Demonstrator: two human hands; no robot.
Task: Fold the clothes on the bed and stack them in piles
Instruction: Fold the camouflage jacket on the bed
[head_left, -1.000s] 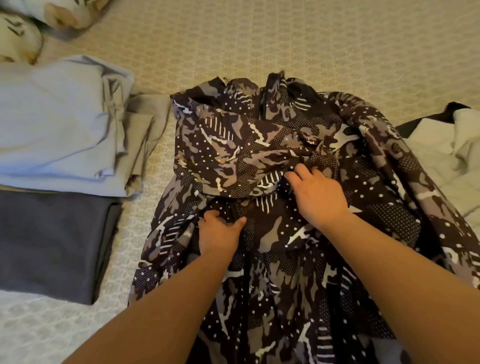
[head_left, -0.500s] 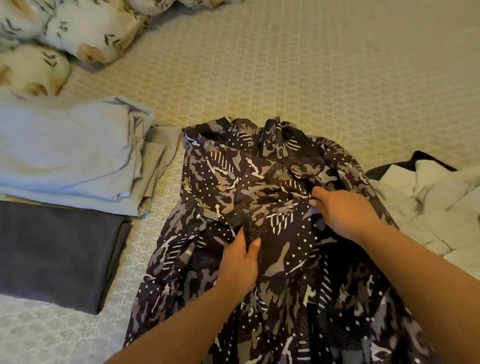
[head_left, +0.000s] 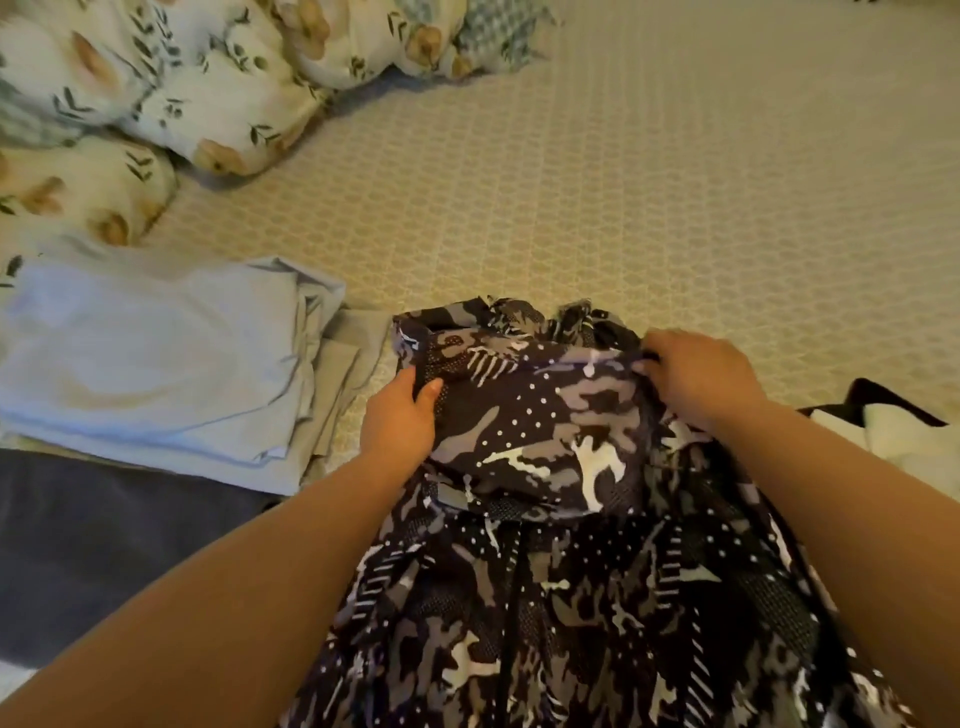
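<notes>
- Bed (head_left: 675, 182): a cream patterned cover takes up the whole view, with floral pillows (head_left: 171, 93) at the far left corner.
- Left side of the bed: a pale blue folded garment (head_left: 150, 358) lies on top of a dark grey folded garment (head_left: 98, 551). Judged from their position, these form the existing pile.
- Right edge: a white and black garment (head_left: 893, 426) lies unfolded, partly out of view.
- Task item: the camouflage-print garment (head_left: 545, 597) lies at centre, directly in front of the person. Its long axis runs from the near edge of the view away from the person. The far end is bunched and points toward the middle of the bed.
- Folded section: a flap (head_left: 540, 431) of the same garment lies across its far part, with its long axis running left to right, across the garment's length.
- Left hand (head_left: 400, 421): grips the left end of the flap, thumb on top of the cloth.
- Right hand (head_left: 696, 379): grips the right end of the flap, fingers curled over the upper edge.
- Key relation: the two hands are about equally far along the garment, one at each end of the flap, so neither is nearer. The unfolded length lies between the forearms, toward the person.
- Assessment: the fold is in progress; the stacking step is not yet done.
</notes>
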